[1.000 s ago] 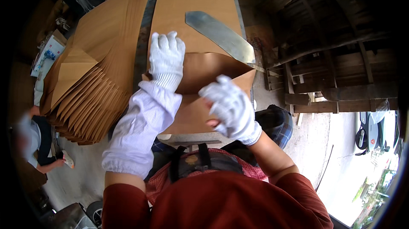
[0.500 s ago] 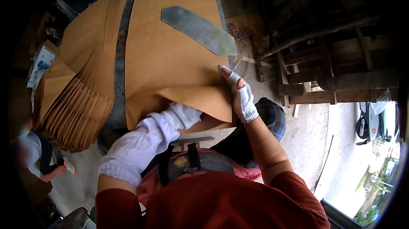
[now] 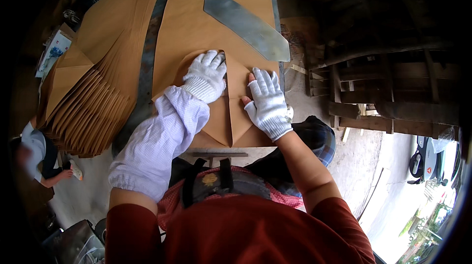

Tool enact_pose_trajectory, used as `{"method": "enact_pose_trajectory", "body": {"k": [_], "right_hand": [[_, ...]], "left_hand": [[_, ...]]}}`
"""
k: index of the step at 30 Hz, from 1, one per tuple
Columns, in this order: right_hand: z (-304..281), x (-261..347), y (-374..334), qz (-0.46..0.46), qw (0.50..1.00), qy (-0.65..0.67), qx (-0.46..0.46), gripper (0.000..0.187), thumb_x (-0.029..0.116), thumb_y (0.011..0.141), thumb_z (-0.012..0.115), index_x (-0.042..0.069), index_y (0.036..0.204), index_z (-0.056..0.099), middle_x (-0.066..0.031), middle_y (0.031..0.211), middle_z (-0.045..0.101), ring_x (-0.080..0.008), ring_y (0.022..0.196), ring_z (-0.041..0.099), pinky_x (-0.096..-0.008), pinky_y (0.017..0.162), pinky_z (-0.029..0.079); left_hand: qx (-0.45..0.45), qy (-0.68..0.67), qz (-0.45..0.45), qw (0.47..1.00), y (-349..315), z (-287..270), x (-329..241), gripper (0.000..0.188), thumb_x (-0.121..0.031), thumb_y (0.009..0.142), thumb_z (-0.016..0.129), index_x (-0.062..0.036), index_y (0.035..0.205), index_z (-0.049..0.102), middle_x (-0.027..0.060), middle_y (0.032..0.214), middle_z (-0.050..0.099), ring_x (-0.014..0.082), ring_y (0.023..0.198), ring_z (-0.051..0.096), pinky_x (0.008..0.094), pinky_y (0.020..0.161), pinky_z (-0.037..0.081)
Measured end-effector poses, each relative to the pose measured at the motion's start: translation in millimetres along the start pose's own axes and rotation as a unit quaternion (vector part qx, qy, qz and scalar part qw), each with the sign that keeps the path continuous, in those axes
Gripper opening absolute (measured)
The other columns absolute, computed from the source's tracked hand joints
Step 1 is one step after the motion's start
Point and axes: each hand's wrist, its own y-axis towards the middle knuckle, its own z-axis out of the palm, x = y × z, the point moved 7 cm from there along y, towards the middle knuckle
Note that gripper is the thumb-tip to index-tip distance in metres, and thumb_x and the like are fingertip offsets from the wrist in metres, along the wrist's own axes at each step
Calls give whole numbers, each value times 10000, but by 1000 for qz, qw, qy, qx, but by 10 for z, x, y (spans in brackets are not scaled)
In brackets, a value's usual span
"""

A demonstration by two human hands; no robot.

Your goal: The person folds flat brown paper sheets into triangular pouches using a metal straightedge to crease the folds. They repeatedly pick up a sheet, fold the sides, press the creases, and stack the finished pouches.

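Paper (image 3: 231, 116) flat under both hands' grip

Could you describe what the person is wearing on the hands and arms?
Both hands wear white knitted gloves; the right hand glove leaves the fingertips bare. The left hand glove meets a loose white sleeve cover, elastic-cuffed, over a dark red sleeve. The right forearm is uncovered.
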Motion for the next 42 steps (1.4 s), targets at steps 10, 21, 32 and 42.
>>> {"method": "enact_pose_trajectory", "body": {"k": [10,21,32,42], "right_hand": [[51,97,48,-1,999,-48,4,629,314,834,709,-69,1317,583,-231,1433,538,-411,1351,465,-563,1200,279],[176,310,447,-46,996,-62,47,755,538,874,662,-49,1343,591,-224,1459,521,-392,1414,413,-511,1225,255],[247,340,531,-83,995,-53,-17,719,486,816,740,-30,1298,602,-220,1430,540,-397,1360,463,-511,1195,299],[239,-120,724,60,988,138,33,547,405,870,726,10,1238,636,-229,1435,548,-409,1292,524,-484,1100,419]], "left_hand": [[-58,-78,-103,990,31,217,30,591,-322,924,592,-56,1447,519,57,1554,462,294,1406,445,473,1103,409],[-196,-639,-181,721,-1531,795,1467,596,-424,1120,354,15,1512,451,181,1534,505,278,1432,462,361,1196,334],[-199,-224,-86,950,-1511,562,769,805,-278,806,744,-31,1491,402,220,1579,355,433,1478,302,497,1215,285],[-128,-156,-75,977,-1458,426,636,962,-475,710,841,-106,1497,429,233,1558,357,458,1459,295,546,1209,270]]}}
